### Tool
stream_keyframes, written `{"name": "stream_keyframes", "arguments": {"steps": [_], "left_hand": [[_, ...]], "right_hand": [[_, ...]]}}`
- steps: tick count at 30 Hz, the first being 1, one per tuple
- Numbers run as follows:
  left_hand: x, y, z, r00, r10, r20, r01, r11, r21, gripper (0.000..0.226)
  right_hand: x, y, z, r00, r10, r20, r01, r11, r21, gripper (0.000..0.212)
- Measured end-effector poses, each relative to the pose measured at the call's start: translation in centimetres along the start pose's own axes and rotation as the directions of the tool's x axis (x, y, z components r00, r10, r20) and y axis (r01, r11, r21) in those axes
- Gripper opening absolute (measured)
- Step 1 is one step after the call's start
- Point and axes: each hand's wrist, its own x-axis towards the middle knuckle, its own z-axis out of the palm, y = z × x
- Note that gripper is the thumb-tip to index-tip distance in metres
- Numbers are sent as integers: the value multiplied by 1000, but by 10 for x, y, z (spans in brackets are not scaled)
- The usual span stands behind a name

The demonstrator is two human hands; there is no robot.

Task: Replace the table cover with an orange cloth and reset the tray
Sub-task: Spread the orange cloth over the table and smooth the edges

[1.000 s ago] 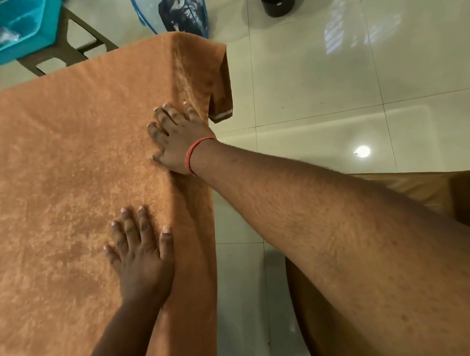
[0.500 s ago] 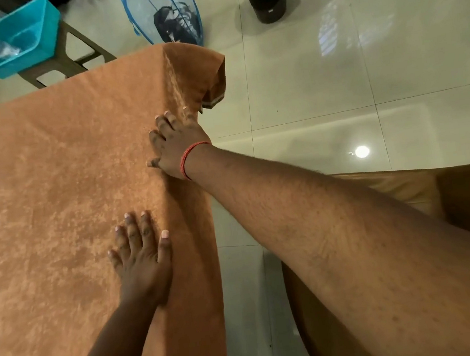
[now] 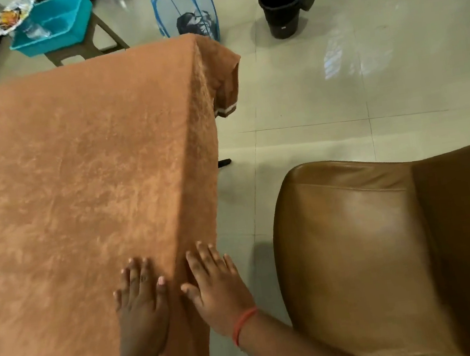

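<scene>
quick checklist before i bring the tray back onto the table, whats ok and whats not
1. Orange cloth covers the tabletop: ok, the whole visible top is covered.
2. Cloth lies flat on top: ok, no big wrinkles show.
3. Far right corner hangs neatly: not ok, it is bunched and folded, with its pale hem showing.
4. Hands free to lift the tray: ok, left hand lies flat on the top and right hand flat on the side drape, holding nothing.
5. Tray located: ok, a teal tray sits on a stool beyond the table.
6. Cloth even on the left and near sides: cannot tell, out of view.
</scene>
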Motion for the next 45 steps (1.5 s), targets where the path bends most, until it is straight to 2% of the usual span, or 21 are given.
{"name": "stream_keyframes", "arguments": {"steps": [3,5,8,11,14,18,22,26,34,40,45], "left_hand": [[-73,-52,13,1000,-30,5,30,999,12,62],[-120,-85,24,998,-59,15,59,998,-3,70],[-198,-140,39,996,-86,27,87,996,-24,70],[-283,-198,54,995,-80,53,82,996,-34,68],[-368,-249,66,988,-143,60,143,990,-12,65],[-464,-293,74,979,-194,70,194,981,-2,63],[-511,-319,86,981,-172,90,173,985,-1,69],[-529,-328,87,969,-234,85,230,972,53,64],[-550,-321,90,994,-96,45,90,988,125,63],[-573,-344,79,994,32,103,-49,985,164,60],[-546,-393,59,982,152,111,-172,963,206,60]], "right_hand": [[-80,-21,57,990,31,139,-27,999,-26,64],[-116,-34,86,984,11,177,1,997,-71,62],[-161,-56,122,979,-38,201,78,978,-194,61],[-206,-75,153,978,13,209,48,959,-280,62],[-269,-93,183,971,72,227,8,943,-333,64],[-364,-101,222,903,139,407,46,910,-412,66],[-430,-90,235,818,246,519,48,871,-488,69],[-484,-74,246,809,302,505,-9,864,-503,70],[-554,-72,288,880,295,372,-87,870,-485,70],[-573,-121,329,924,253,288,-114,899,-424,72],[-549,-174,370,972,185,143,-127,931,-343,67]]}}
